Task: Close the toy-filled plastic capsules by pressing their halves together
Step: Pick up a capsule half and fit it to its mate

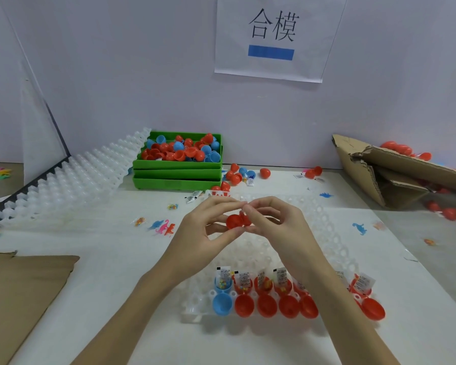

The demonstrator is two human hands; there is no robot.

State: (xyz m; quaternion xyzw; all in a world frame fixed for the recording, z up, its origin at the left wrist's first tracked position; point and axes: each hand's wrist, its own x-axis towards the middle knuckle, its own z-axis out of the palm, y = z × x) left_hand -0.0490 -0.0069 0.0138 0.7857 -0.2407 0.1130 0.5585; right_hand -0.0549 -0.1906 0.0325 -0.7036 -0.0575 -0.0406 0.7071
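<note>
Hands: left hand (206, 227) and right hand (271, 222) met above the white tray (334, 233), both pinching one red capsule (238, 222).
Capsule state: halves appeared joined at an angle; seam partly hidden by fingers.
Tray front row: one blue open capsule (222, 304) and several red open capsules (266, 305), paper slips standing in them.
Rear: green bin (177, 177) held loose halves.
</note>
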